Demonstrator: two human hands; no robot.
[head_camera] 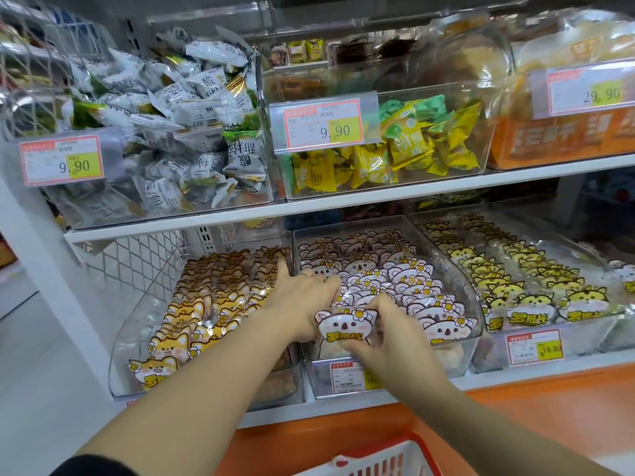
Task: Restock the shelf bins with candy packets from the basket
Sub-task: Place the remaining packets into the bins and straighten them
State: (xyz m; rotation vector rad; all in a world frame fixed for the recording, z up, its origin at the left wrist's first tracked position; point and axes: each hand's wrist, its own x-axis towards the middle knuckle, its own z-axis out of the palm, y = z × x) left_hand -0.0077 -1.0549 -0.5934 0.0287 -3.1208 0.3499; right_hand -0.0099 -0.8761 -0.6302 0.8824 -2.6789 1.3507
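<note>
A pink koala candy packet (343, 327) stands upright at the front of the middle clear bin (464, 297) on the lower shelf. My right hand (391, 334) grips the packet's right side. My left hand (302, 297) reaches into the same bin, its fingers pressing back the row of pink koala packets (388, 273) behind it. The red basket (378, 458) shows only its rim at the bottom edge; I cannot see what is in it.
An orange fox packet bin (144, 321) sits left of the middle bin, a yellow cat packet bin (522, 283) right. The upper shelf (343, 201) holds bins of grey-white sweets (178, 125) and yellow-green sweets (412, 146). Price tags hang on the bin fronts.
</note>
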